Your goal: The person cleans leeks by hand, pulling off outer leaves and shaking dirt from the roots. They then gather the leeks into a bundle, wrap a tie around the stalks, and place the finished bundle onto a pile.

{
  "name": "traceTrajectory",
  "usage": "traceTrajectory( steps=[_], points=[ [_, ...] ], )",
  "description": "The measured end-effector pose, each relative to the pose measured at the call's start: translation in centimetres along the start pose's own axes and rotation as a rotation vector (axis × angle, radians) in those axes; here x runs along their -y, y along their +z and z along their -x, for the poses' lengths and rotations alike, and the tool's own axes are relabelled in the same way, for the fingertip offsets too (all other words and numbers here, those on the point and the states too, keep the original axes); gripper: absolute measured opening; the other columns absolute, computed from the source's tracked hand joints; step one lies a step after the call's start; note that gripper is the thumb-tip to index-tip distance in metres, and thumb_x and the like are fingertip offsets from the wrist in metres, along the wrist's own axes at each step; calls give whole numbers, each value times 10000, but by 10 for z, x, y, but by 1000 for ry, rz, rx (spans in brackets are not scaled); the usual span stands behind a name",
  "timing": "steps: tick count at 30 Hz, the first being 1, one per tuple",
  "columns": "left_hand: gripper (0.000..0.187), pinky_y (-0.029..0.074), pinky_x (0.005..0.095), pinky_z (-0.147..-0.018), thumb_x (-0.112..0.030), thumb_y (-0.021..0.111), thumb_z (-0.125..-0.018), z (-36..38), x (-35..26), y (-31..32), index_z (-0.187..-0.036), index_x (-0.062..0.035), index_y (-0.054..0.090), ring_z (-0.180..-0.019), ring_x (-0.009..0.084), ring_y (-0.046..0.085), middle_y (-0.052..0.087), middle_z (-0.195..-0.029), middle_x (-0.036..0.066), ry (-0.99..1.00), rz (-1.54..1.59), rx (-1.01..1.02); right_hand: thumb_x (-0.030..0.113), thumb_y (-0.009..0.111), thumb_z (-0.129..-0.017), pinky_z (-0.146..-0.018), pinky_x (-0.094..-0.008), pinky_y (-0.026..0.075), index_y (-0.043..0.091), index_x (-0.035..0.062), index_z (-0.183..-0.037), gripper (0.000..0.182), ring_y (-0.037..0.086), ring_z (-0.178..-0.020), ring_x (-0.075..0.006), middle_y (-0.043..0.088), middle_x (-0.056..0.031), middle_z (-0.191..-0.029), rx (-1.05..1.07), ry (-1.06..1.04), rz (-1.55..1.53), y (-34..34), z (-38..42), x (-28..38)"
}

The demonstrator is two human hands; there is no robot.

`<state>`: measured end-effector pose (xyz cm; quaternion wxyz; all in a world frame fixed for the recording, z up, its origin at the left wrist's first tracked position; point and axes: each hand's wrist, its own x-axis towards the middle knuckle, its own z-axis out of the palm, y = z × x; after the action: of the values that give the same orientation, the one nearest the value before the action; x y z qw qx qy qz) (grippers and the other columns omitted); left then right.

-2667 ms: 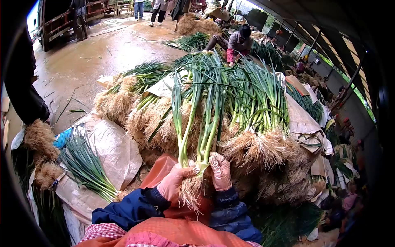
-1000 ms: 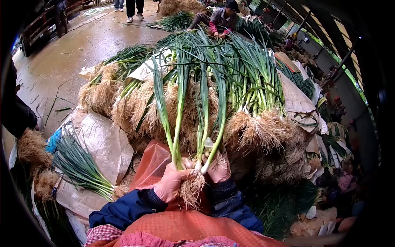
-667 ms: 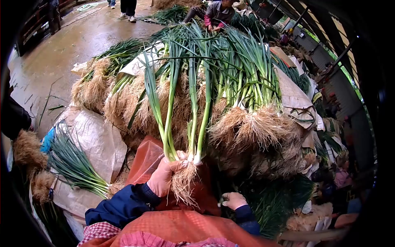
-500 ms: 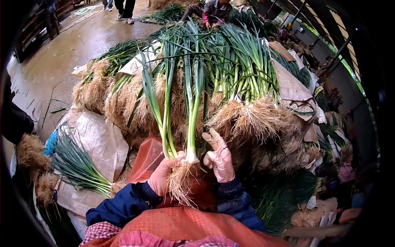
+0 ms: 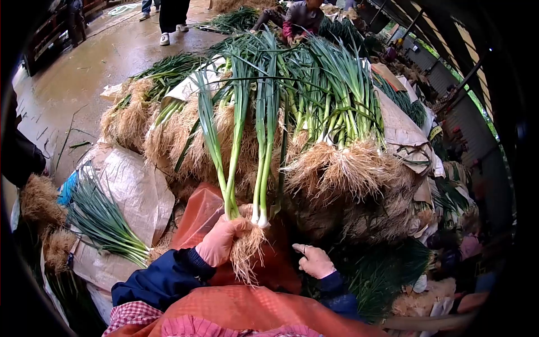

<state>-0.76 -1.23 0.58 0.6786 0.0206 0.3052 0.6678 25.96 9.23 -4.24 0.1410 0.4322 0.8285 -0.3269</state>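
Note:
My gloved left hand (image 5: pixel 224 238) is closed around the white bases of a few green onions (image 5: pixel 233 168). They stand upright with leaves pointing away from me, and their pale roots (image 5: pixel 247 255) hang below the fist. Apart from them, lower and to the right, is my gloved right hand (image 5: pixel 315 262). Its index finger is stretched out to the left and the other fingers are partly hidden; nothing shows in it. Just beyond both hands lies a big pile of green onions (image 5: pixel 342 106), its bushy roots facing me.
A smaller bunch of green onions (image 5: pixel 109 224) lies on pale sacking (image 5: pixel 140 182) at left. More greens (image 5: pixel 387 275) lie low at right. An orange apron (image 5: pixel 241 309) covers my lap. Beyond the pile a person (image 5: pixel 300 22) sits, and another person's legs (image 5: pixel 174 17) stand on wet floor.
My right hand has moved down and right, away from the onion bases. The held onions have shifted slightly, and their stalks stand more apart. The standing person's legs have moved nearer.

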Motion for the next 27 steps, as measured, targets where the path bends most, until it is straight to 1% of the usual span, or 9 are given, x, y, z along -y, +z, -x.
traceTrajectory(
  steps=[2, 4, 8, 15, 18, 20, 22, 24, 27],
  points=[
    [214, 550, 248, -667, 18, 557, -828, -10, 13, -12, -1042, 15, 555, -767, 156, 648, 654, -926, 127, -14, -66, 42, 252, 572, -895, -909, -308, 451, 478, -18, -1270, 472, 588, -1028, -210, 620, -158, -1081, -181, -310, -887, -9, -6, 55],
    [235, 520, 246, -649, -31, 587, -846, -6, 16, 8, -1076, -4, 544, -722, 118, 610, 634, -864, 46, -12, -99, 15, 303, 489, -951, -819, -275, 476, 506, -19, -1223, 421, 594, -950, -176, 618, -135, -1044, -469, -545, -755, -23, -29, 105],
    [298, 531, 273, -693, -53, 589, -849, -2, 14, -6, -1139, -12, 530, -778, 136, 620, 628, -920, 49, 85, -170, 54, 236, 467, -959, -634, -213, 421, 558, 10, -999, 247, 494, -703, -68, 559, -18, -820, -220, -583, -1081, -15, -59, 143],
    [321, 480, 192, -541, -15, 609, -817, 24, -2, 5, -1129, 3, 537, -610, 74, 548, 582, -754, 17, 64, -180, 40, 269, 407, -974, -748, -299, 463, 554, -6, -957, 312, 589, -800, -164, 628, -83, -888, -666, -566, -898, -23, -98, 124],
    [55, 403, 177, -493, -88, 572, -842, 21, -1, 0, -871, -51, 542, -546, 50, 470, 521, -657, -29, 92, -129, 0, 225, 446, -943, -804, -328, 456, 556, -8, -1027, 271, 574, -910, -209, 605, -130, -958, -477, -680, -386, -22, -89, 120],
    [182, 540, 286, -655, -88, 529, -878, 1, 10, -30, -1025, 18, 543, -710, 151, 609, 623, -845, 75, -53, 192, 143, 169, 515, -903, -892, -371, 440, 567, 5, -1099, 262, 575, -1005, -283, 597, -157, -1078, -479, -614, 207, -30, -63, 129],
    [318, 506, 244, -634, -90, 555, -865, 19, -4, 7, -1151, 41, 512, -670, 106, 555, 580, -805, 67, 36, 164, 106, 260, 582, -869, -833, -410, 460, 529, 10, -1147, 379, 569, -944, -299, 595, -177, -1028, -859, -748, -120, -83, -38, 146],
    [443, 416, 228, -605, -117, 622, -798, 22, -12, -2, -1208, -16, 487, -654, 137, 487, 541, -779, 76, 109, 141, 367, 249, 622, -841, -952, -416, 385, 462, 15, -1259, 505, 498, -1093, -317, 509, -214, -1209, -1368, -557, 127, -137, -13, 124],
    [249, 393, 268, -536, -96, 583, -763, 6, -41, 5, -983, -100, 468, -624, 154, 482, 514, -802, 71, 29, 408, 1083, 382, 731, -712, -1060, -452, 240, 253, 66, -1395, 892, 348, -1252, -334, 330, -234, -1374, -1456, -228, 126, -157, -37, 77]
  ],
)
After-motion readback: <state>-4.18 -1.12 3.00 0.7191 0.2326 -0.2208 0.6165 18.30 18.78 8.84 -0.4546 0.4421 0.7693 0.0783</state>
